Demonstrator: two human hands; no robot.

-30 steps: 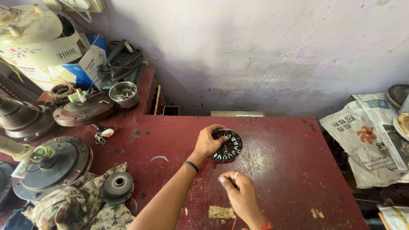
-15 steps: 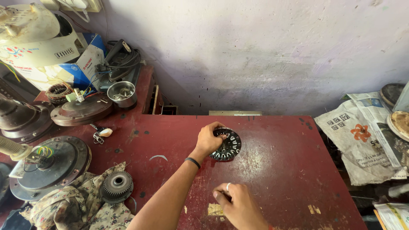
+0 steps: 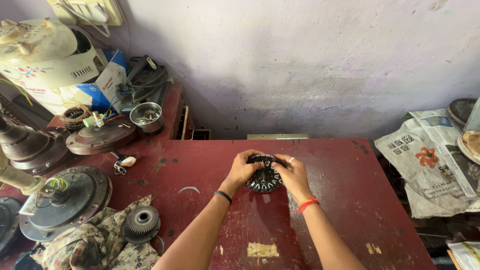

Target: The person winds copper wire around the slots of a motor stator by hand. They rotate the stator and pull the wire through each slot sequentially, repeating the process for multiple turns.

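your left hand [image 3: 243, 169] and right hand [image 3: 294, 172] both grip the black toothed ring [image 3: 264, 176], fingers clamped on its top rim from either side, with the ring tilted between your fingertips over the red table [image 3: 345, 200]. well left of your fingers, a grey gear [image 3: 141, 223] rests on flowered cloth [image 3: 95, 245].

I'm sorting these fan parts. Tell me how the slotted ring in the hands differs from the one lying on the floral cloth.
The black slotted ring sits on the red table, gripped by the left hand and right hand; the grey slotted ring lies untouched on the floral cloth. The black one looks wider and darker. Both are round, with toothed rims.
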